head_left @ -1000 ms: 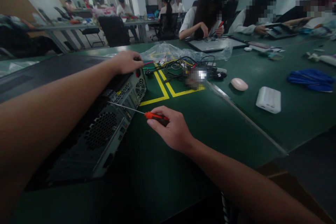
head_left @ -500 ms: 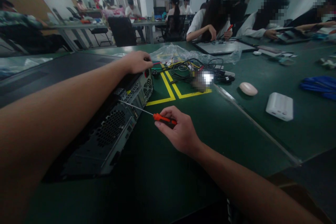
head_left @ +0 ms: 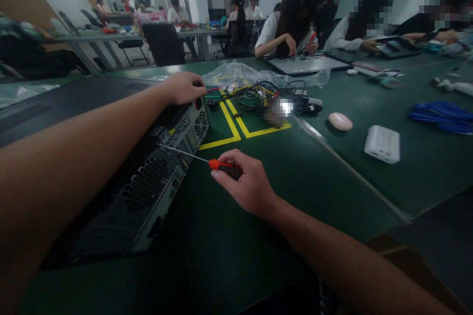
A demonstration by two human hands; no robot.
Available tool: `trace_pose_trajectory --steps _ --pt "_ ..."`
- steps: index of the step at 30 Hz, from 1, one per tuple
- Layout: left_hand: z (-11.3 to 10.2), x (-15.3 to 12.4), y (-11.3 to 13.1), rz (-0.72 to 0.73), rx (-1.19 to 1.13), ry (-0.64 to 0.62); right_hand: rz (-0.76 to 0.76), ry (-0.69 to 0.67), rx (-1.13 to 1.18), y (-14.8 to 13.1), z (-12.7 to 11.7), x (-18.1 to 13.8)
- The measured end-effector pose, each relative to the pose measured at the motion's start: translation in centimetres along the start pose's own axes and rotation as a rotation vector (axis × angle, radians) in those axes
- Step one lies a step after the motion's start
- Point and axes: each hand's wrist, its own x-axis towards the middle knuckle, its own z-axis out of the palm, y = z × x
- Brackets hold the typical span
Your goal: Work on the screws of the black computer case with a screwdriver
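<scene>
A black desktop computer case (head_left: 79,101) lies on its side on the left, its grey rear panel with vent holes and a fan grille facing right. My left arm reaches across it. My left hand (head_left: 184,88) is closed over the far rear corner, with some fingertips hidden. In my right hand (head_left: 248,182) is a screwdriver (head_left: 226,168) with an orange and black handle, fingers wrapped round it. Its thin shaft slants up and left, and the tip meets the rear panel near the top edge. Whether a screw sits under the tip I cannot tell.
Tangled cables (head_left: 254,98) and clear plastic wrap (head_left: 232,71) lie beyond the case on the green table (head_left: 295,172). To the right are a pinkish oval object (head_left: 340,121), a white box-shaped device (head_left: 382,143) and a blue bundle (head_left: 441,117). Other people work across the table.
The whole scene has shifted slightly left in the view. Both hands keep their holds, and the screwdriver tip stays at the same spot on the rear panel.
</scene>
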Motion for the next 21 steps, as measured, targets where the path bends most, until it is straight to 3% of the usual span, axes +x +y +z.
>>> trace_pose_trajectory --steps 21 --pt "-0.12 -0.12 0.12 0.000 -0.006 -0.017 -0.035 0.006 -0.042 0.31 0.19 0.00"
